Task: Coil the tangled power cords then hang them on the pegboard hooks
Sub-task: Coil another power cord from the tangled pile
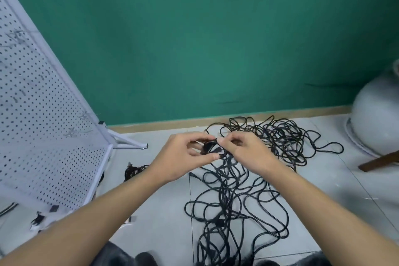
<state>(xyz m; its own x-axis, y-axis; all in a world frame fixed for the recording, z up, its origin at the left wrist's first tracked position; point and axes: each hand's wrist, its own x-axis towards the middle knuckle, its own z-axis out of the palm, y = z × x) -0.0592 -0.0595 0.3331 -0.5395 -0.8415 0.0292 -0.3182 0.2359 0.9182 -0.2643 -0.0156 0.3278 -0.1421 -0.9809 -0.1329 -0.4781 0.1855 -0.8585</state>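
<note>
At the bottom centre of the frame, nearest me, the cords (237,196) lie in loose black loops on the pale floor (155,211). They run up the middle towards my hands and are not yet sorted.

My two forearms come in from the lower corners and meet at the centre. The left hand (183,155) has its fingers curled and its thumb and fingertips pinch a short black cord end (210,147). The right hand (248,153) is just beside it, fingers also curled, thumb and forefinger pinching the same piece. I cannot tell whether this is a plug or a small knot.

Left of centre, a small dark bundle (135,171) lies on the floor near the foot of the pegboard (43,125), and it may be a cord that is already coiled. The white board leans across the left side. Its hooks (71,133) are blurred, and I see nothing hung on them.

Beyond my hands, right of centre, more of the tangle spreads out against the base of the green wall (194,39). A grey dome (375,119) sits at the right edge.

I judge this to be the untangling step, with one cord's end in hand. The next move calls for drawing that end free of the heap without tightening the loops, then starting even coils.
</note>
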